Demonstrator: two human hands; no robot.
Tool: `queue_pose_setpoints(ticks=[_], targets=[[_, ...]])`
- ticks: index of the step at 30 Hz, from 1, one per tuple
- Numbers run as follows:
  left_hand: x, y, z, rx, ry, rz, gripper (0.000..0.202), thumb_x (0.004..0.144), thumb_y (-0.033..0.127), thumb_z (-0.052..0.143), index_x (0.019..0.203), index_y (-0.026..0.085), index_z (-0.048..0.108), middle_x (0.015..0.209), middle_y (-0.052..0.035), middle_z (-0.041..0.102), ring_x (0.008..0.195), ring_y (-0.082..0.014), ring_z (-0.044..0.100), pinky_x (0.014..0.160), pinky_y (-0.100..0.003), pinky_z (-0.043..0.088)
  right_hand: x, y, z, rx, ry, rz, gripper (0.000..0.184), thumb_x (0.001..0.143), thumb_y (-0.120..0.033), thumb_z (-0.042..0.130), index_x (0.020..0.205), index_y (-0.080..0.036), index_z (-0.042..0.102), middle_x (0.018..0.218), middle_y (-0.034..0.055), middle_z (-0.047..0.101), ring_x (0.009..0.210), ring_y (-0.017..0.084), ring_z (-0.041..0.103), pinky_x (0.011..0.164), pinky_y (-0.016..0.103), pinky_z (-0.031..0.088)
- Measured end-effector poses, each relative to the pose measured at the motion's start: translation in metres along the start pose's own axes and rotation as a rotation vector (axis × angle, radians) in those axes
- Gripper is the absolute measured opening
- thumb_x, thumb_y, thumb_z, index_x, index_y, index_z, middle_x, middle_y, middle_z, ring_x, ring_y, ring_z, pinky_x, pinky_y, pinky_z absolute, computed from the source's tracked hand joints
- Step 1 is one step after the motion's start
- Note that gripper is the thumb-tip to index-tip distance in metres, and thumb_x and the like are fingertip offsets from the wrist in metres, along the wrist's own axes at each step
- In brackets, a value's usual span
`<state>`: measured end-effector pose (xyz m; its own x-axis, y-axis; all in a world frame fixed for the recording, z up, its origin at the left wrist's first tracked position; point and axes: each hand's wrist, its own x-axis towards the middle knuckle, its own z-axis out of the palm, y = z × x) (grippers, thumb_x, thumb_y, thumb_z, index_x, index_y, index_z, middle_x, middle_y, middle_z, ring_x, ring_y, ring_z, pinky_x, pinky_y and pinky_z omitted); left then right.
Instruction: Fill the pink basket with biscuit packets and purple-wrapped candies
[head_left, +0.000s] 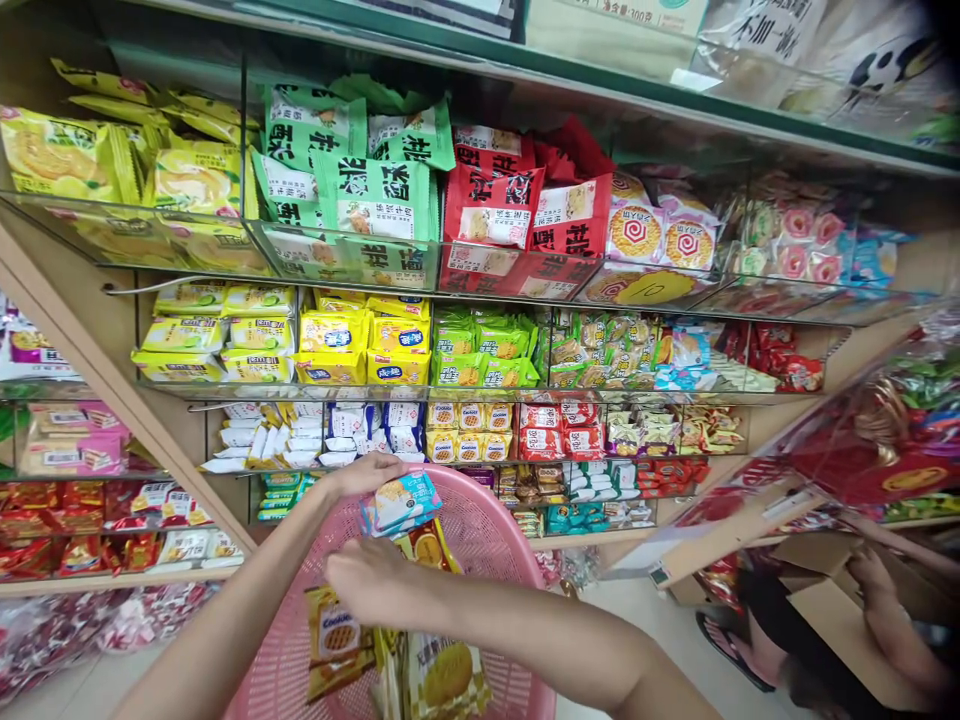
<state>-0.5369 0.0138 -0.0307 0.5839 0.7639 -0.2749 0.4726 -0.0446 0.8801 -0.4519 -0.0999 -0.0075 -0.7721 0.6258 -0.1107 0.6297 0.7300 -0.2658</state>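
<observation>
A pink plastic basket [517,510] with a perforated wall stands in front of me with several snack packets in it. My left hand [369,473] lies over its far rim, fingers closed round the edge. Right below those fingers is a blue packet [403,503]. Slightly blurred, my right hand [367,577] is inside the basket with its fingers curled; what they hold, if anything, is hidden. Close under it are a yellow-brown cookie packet [339,630] and a pale biscuit packet [446,675]. A red and yellow packet [429,543] shows partly behind my right wrist.
Glass-fronted shelves ahead hold green packets [379,195], red packets [495,205], yellow packets [330,335] and small cookie packs [470,430]. At the lower right, another person's arm [885,610] is beside an open cardboard box [840,620], with a sandalled foot [739,645] on the floor.
</observation>
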Motion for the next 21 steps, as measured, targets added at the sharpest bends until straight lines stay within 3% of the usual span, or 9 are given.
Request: queue_pose_setpoints(ticks=[6,10,13,16,19,21], targets=[[0.002,0.003,0.001,-0.025,-0.011,-0.016,0.051,0.062,0.065,0.054,0.071,0.015,0.058,0.058,0.0037,0.047,0.055,-0.0096,0.037,0.052,-0.021,0.03,0.017,-0.009,0.017,-0.046,-0.077,0.123,0.01,0.071,-0.014,0.054,0.076,-0.013,0.062,0.078,0.0093,0.067,0.072,0.021,0.063,0.055,0.028,0.05],[0.003,-0.003,-0.002,0.017,0.003,0.014,0.05,0.064,0.065,0.053,0.068,0.015,0.057,0.056,0.0043,0.044,0.055,-0.0095,0.036,0.051,-0.02,0.028,0.005,-0.016,0.006,-0.039,-0.01,0.066,0.01,0.07,-0.014,0.054,0.078,-0.012,0.06,0.076,0.0096,0.066,0.07,0.023,0.063,0.053,0.03,0.049],[0.004,-0.008,-0.003,0.003,0.006,0.019,0.049,0.066,0.063,0.052,0.069,0.015,0.057,0.057,0.0041,0.045,0.055,-0.0097,0.038,0.051,-0.02,0.03,-0.015,-0.011,-0.015,-0.011,0.179,0.071,0.021,0.073,-0.012,0.049,0.092,-0.011,0.056,0.079,0.0095,0.066,0.067,0.022,0.062,0.053,0.031,0.048],[0.003,-0.011,-0.004,-0.042,-0.007,0.043,0.048,0.066,0.062,0.054,0.071,0.014,0.058,0.061,0.0027,0.051,0.059,-0.0107,0.042,0.056,-0.021,0.034,-0.037,0.012,-0.031,0.127,0.456,0.228,0.021,0.084,-0.019,0.037,0.094,-0.017,0.056,0.085,0.0062,0.066,0.071,0.019,0.062,0.06,0.029,0.048],[0.003,-0.013,-0.005,-0.055,-0.008,0.039,0.049,0.066,0.061,0.054,0.077,0.014,0.061,0.069,0.0005,0.057,0.065,-0.0128,0.047,0.062,-0.022,0.038,-0.058,0.054,-0.028,0.334,0.723,0.38,0.026,0.087,-0.022,0.034,0.097,-0.022,0.057,0.091,0.0023,0.066,0.078,0.015,0.061,0.069,0.025,0.045],[0.003,-0.014,-0.005,-0.081,-0.025,0.004,0.05,0.068,0.061,0.052,0.083,0.015,0.062,0.074,-0.0008,0.06,0.067,-0.0138,0.05,0.064,-0.023,0.039,-0.072,0.085,-0.016,0.415,0.824,0.518,0.025,0.085,-0.021,0.036,0.094,-0.021,0.06,0.086,0.0023,0.067,0.073,0.015,0.061,0.068,0.024,0.044]])
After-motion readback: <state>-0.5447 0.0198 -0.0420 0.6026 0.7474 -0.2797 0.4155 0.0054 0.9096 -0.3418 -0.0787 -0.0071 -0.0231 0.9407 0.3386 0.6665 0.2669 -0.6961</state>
